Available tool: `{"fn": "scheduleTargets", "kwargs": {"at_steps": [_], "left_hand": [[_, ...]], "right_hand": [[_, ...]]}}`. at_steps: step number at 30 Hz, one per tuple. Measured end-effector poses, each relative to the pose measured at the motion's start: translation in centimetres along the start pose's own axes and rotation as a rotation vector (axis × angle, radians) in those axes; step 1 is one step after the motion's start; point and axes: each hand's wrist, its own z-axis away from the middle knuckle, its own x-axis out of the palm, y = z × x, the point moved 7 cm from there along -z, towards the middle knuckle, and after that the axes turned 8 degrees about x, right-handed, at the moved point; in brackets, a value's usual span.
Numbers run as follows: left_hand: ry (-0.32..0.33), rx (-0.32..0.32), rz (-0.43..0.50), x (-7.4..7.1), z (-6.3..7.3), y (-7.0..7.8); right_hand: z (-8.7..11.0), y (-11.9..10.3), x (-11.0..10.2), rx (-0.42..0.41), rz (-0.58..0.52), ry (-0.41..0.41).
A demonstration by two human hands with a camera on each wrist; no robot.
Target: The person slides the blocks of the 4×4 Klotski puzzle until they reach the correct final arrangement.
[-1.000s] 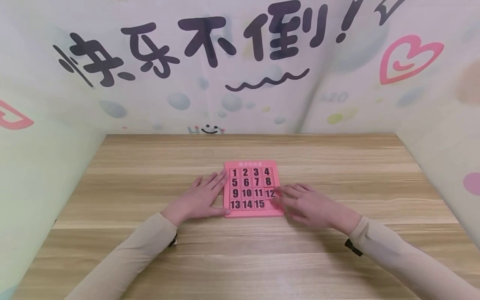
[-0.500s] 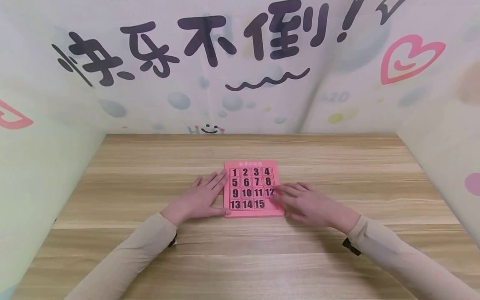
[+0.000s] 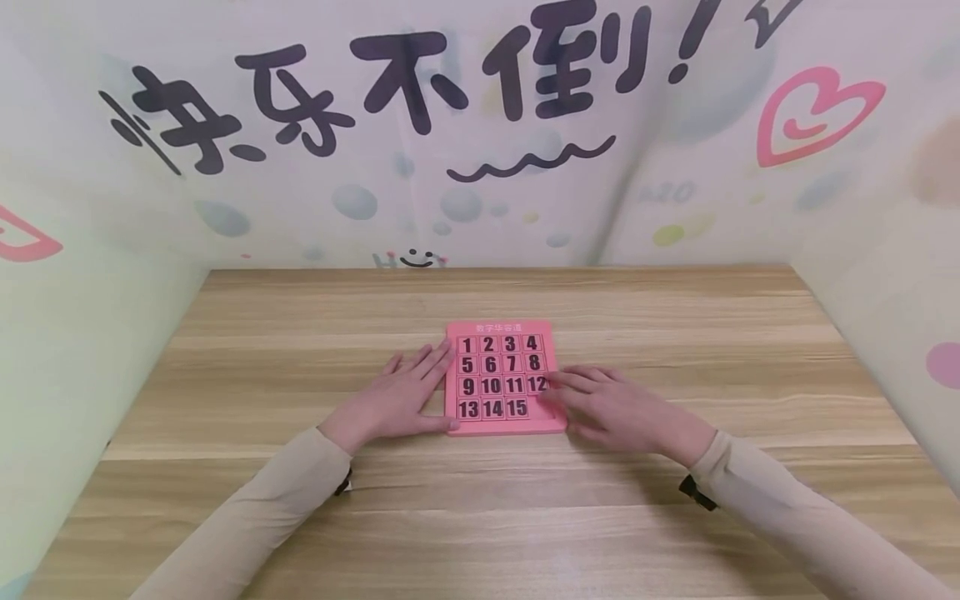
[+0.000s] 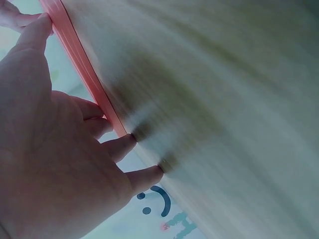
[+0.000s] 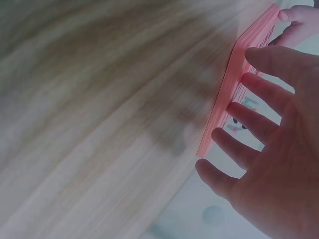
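A pink sliding number puzzle (image 3: 507, 427) lies flat on the table, its tiles reading 1 to 15 in order row by row. The bottom right cell holds no tile. My left hand (image 3: 399, 400) rests against the puzzle's left side, thumb at the lower corner and fingers spread; in the left wrist view its fingertips meet the pink edge (image 4: 82, 64). My right hand (image 3: 626, 412) lies at the right side, fingertips beside the 12 tile (image 3: 537, 384) and over the frame. In the right wrist view the right fingers (image 5: 254, 119) are extended along the pink edge (image 5: 224, 94).
The wood-grain table (image 3: 480, 517) runs back to a white printed wall (image 3: 300, 200) with large black characters. Pale side walls (image 3: 885, 275) stand at left and right. Black bands (image 3: 697, 492) show at both sleeves.
The 12 tile has moved up slightly, level with the 11 tile. My right fingertips have shifted a little with it. My left hand stays against the puzzle.
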Motion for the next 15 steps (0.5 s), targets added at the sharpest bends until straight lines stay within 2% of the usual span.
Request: {"fn": "scheduleTargets", "kwargs": {"at_steps": [8, 15], "left_hand": [[0.000, -0.005, 0.002, 0.16, 0.03, -0.27], [-0.008, -0.024, -0.023, 0.32, 0.12, -0.47]], "right_hand": [[-0.25, 0.23, 0.34, 0.031, -0.020, -0.024], [-0.34, 0.09, 0.45, 0.023, -0.020, -0.029]]}}
